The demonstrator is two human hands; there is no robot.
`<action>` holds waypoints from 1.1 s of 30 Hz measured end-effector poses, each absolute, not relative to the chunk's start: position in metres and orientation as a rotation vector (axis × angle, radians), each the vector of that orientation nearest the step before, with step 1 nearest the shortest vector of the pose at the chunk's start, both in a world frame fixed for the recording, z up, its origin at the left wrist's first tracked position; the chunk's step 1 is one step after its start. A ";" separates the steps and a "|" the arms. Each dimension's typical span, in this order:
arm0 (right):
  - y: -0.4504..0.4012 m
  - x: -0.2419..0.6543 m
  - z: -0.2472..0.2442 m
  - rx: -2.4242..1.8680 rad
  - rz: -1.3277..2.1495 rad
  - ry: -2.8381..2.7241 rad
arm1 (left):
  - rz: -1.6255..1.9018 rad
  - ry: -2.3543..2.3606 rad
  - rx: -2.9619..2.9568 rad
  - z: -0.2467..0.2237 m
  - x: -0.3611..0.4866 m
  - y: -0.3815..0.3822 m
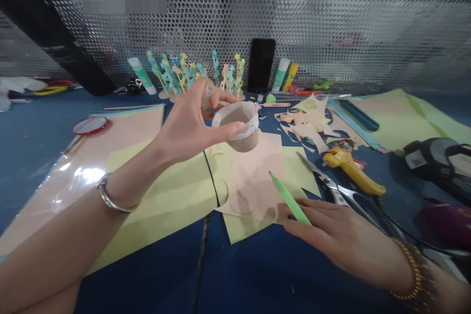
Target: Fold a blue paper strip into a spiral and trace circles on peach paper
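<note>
Above the middle of the blue table (47, 157), we see the left hand (187, 127) curled around a short cardboard tube (239, 132), its fingers wrapped on the side and holding it clear of the sheets below. The tube's open mouth tilts up toward us, and its stubby axis leans from far to near. A pale object (209, 95) sits behind those fingers, too hidden to name. At near right, the right hand (331, 238) pinches a green paper strip (289, 199) between thumb and fingers; its tip points far left, and its long axis runs diagonally over a pink sheet (257, 176) marked with circles. Just right of that lie scissors (331, 189) and a yellow tool (349, 171).
</note>
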State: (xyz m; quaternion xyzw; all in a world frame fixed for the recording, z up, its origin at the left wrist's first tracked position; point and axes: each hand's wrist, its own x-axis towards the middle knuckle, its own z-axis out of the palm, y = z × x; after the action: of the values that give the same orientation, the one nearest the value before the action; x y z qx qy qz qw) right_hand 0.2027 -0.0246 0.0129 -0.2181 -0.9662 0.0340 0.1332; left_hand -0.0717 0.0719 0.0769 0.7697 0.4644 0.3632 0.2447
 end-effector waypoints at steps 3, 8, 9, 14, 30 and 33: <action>-0.026 0.195 0.013 -0.603 0.128 -2.796 | 1.042 1.234 2.079 0.076 -0.069 0.070; -0.027 0.190 0.014 -0.494 0.222 -2.812 | 1.014 1.219 2.104 0.074 -0.068 0.070; -0.027 0.192 0.014 -0.491 0.224 -2.791 | 1.008 1.213 2.102 0.073 -0.068 0.069; -0.026 0.208 0.012 -0.728 0.261 -2.596 | 0.898 1.214 2.080 0.069 -0.057 0.061; -0.024 0.210 0.012 -1.267 0.481 -2.164 | 0.586 1.033 2.169 0.058 -0.037 0.041; -0.024 0.210 0.011 -1.287 0.493 -2.156 | 0.517 0.986 2.195 0.063 -0.041 0.042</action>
State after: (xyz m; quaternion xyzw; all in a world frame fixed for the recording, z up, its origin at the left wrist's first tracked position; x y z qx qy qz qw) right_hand 0.2100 -0.0235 0.0110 -0.4816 -0.8072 0.1844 0.2872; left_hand -0.0408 0.0419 0.0632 0.8407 0.3776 0.1981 0.3338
